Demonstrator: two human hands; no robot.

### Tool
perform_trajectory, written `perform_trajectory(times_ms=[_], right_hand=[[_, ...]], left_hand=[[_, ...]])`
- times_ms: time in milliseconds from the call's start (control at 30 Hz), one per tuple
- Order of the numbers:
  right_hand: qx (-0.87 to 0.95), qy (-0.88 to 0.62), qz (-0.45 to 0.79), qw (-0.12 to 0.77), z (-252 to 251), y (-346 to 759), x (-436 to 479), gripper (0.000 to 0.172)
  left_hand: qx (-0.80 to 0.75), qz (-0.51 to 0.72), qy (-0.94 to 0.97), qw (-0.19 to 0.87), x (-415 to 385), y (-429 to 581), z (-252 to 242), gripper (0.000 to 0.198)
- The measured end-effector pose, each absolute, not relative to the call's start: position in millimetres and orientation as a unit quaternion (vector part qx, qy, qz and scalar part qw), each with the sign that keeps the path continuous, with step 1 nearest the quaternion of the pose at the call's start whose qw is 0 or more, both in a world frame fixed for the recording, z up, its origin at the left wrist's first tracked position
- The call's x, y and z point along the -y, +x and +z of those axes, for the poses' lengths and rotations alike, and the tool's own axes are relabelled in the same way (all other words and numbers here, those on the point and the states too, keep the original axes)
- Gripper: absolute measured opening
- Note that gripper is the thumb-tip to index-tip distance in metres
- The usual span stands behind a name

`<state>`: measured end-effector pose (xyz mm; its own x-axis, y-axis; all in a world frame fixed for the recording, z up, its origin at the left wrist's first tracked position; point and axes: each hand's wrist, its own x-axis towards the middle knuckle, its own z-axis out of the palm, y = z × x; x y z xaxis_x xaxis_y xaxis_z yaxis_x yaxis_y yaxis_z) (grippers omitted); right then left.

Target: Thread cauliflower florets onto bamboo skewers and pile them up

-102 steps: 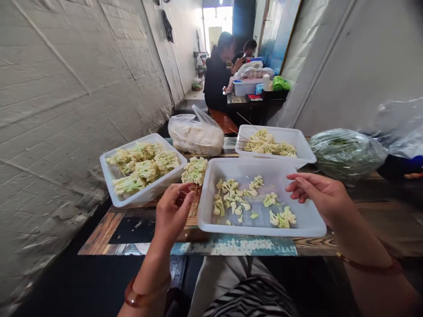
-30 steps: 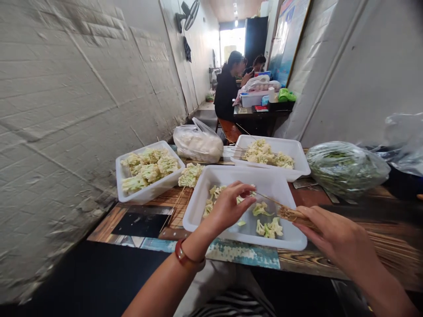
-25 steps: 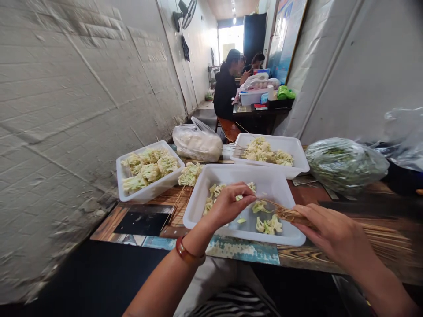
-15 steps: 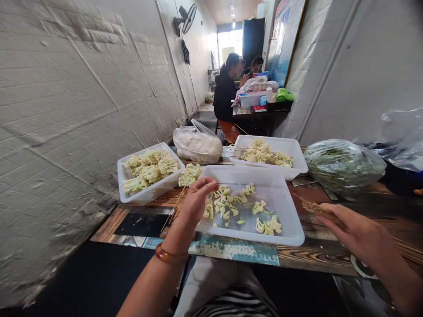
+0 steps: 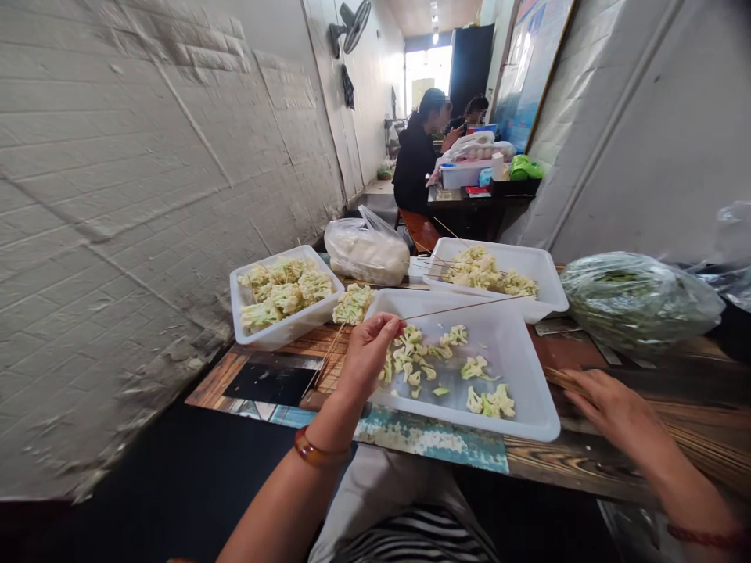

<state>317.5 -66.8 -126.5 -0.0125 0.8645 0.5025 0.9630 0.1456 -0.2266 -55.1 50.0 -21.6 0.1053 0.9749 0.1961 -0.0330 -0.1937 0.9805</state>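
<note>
1. Pinching one bamboo skewer (image 5: 469,306) over nearest white tray (image 5: 545,418): left hand (image 5: 364,358), nearly closed.
2. Cauliflower florets (image 5: 497,401) loose inside that tray.
3. Right hand (image 5: 616,408) closed around skewer bundle (image 5: 562,380), right of tray.

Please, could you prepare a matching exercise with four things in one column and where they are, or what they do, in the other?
1. Left hand
2. Right hand
3. Fan
4. Bag of greens

A. fixed on the wall
B. touches a bundle of sticks
C. on the right side of the table
D. holds one thin stick

Right pairs: 1-D, 2-B, 3-A, 4-C
</note>
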Motion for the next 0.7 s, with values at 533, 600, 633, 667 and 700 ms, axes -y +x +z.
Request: perform_trajectory(times_ms=[533,600,633,667,700], right_hand=[[0.361,-0.531,0.336,0.689,-13.0,192.3,53.3,0.032],[0.325,-0.489,0.365,0.722,-8.2,182.5,40.9,0.029],[0.316,-0.476,0.373,0.731,-6.6,179.5,34.9,0.027],[0.310,-0.468,0.379,0.736,-5.5,177.4,29.1,0.027],[0.305,-0.463,0.382,0.740,-4.9,175.9,23.6,0.025]], left_hand=[[-0.325,0.448,0.732,0.397,-27.6,-32.9,-12.7,0.023],[-0.315,0.442,0.755,0.368,-26.7,-35.0,-12.3,0.022],[-0.313,0.437,0.765,0.355,-26.6,-36.7,-12.4,0.021],[-0.311,0.430,0.775,0.343,-26.7,-38.5,-12.9,0.021],[-0.309,0.422,0.785,0.332,-26.9,-40.4,-13.6,0.020]])
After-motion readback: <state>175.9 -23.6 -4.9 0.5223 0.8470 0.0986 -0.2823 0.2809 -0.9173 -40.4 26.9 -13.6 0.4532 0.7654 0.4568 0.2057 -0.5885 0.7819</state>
